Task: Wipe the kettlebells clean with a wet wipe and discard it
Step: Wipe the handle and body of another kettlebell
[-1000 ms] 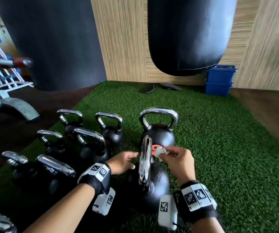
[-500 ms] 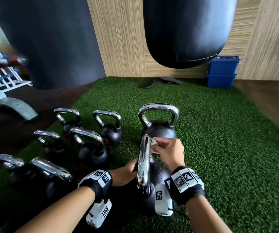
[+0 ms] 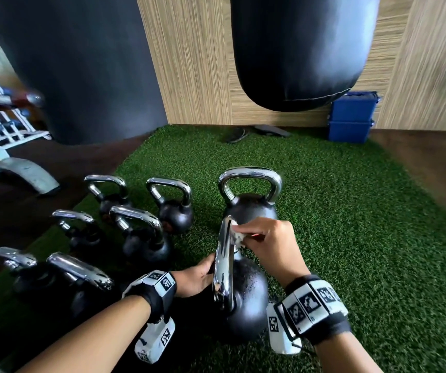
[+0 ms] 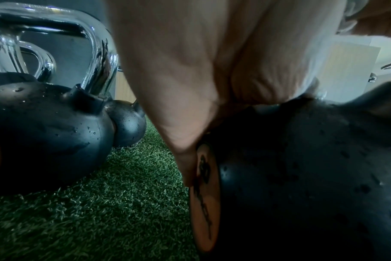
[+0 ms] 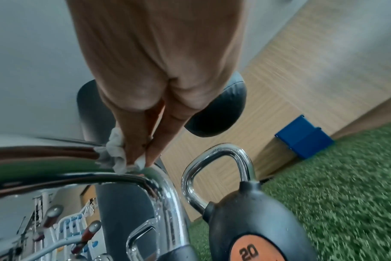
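- The nearest kettlebell stands on the green turf between the person's two wrists, its chrome handle seen edge-on.
- The left hand rests against the left side of that kettlebell's black body; in the left wrist view the palm lies on it just above an orange round label. How far its fingers curl cannot be told.
- The right hand pinches a crumpled white wet wipe between thumb and fingertips and presses it onto the far top bend of the handle.
- Just beyond stands a second large kettlebell, upright; the right wrist view shows "20" on its orange label.
- To the left, six smaller kettlebells sit in rows along the turf's edge.
- Farther off, a black punching bag hangs before a wood-panelled wall, with two stacked blue boxes at far right.
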